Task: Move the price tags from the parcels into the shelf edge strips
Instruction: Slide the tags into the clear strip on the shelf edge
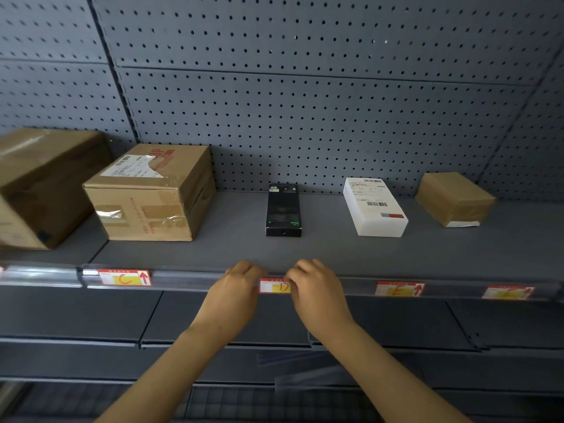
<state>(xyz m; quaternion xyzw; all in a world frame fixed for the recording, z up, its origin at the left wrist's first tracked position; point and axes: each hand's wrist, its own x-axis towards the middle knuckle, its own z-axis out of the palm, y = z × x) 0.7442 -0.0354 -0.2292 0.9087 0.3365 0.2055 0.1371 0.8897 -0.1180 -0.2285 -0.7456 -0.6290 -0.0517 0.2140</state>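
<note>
A red and yellow price tag marked D [274,286] sits at the clear edge strip [189,279] of the grey shelf, below the black box [283,210]. My left hand [236,288] pinches its left end and my right hand [317,288] pinches its right end. Three other tags show in the strip: C [125,277] under the taped cardboard parcel [149,193], E [399,289] under the white labelled box [374,206], and one at the far right [508,293] under the small brown parcel [454,198].
A large brown carton [39,184] stands at the far left of the shelf. A grey pegboard [305,102] backs the shelf. Lower grey shelves [91,325] lie beneath, with loose clear strips [305,370] on one.
</note>
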